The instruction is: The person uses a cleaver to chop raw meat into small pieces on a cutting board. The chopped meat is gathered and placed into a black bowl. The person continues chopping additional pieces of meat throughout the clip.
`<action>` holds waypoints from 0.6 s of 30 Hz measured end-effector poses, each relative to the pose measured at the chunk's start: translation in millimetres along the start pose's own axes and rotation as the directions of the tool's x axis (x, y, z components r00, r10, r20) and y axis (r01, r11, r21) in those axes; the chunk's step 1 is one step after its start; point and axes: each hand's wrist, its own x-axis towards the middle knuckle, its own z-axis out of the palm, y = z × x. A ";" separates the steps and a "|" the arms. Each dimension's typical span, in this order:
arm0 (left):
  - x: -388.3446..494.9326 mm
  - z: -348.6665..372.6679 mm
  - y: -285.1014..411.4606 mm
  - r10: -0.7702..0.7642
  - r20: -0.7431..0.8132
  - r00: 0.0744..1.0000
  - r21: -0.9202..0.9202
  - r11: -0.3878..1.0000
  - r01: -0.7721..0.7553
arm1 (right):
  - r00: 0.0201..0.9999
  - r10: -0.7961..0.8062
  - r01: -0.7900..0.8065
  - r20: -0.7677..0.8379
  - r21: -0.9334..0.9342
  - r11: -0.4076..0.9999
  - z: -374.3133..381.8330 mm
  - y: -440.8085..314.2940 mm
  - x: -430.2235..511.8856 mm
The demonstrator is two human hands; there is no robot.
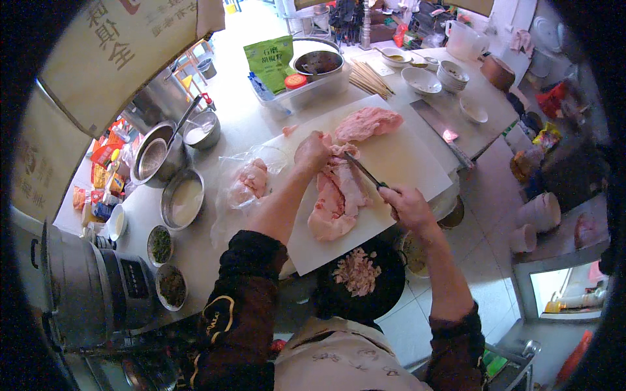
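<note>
My right hand (408, 205) grips the handle of a knife (364, 171), its blade pointing up and left with the tip at a long piece of raw, pale pink meat (335, 205). At the upper end of that meat my left hand (315, 149) pinches it with bent fingers. The meat lies on a white cutting board (411, 161), set at a slant. A second lump of raw meat (369, 123) rests near the board's far edge. Left of the board, more raw meat (252, 178) sits in a clear plastic bag (222, 195). Small cut pieces (357, 271) lie in a black wok (391, 293) below the board.
A cleaver (435, 119) lies beyond the board at the right, near stacked bowls (452, 78). A plastic bin (313, 93) stands at the back. Metal bowls (182, 199), herb bowls (160, 246) and a large cooker (88, 288) are on the left.
</note>
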 end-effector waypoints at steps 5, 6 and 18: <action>12.2 -6.5 -10.1 -0.162 0.115 0.980 -0.307 0.932 0.191 | 0.997 0.080 -0.079 0.011 -0.061 0.995 0.8 -21.9 26.1; 9.2 -12.2 -10.1 -0.205 0.158 0.966 -0.396 0.883 0.252 | 0.996 0.078 -0.081 -0.031 -0.121 0.989 3.1 -24.2 23.6; -63.4 -111.2 -28.9 -0.269 -0.145 0.952 -0.853 0.522 0.017 | 0.918 0.011 -0.076 -0.396 -0.149 0.986 13.6 25.8 -35.1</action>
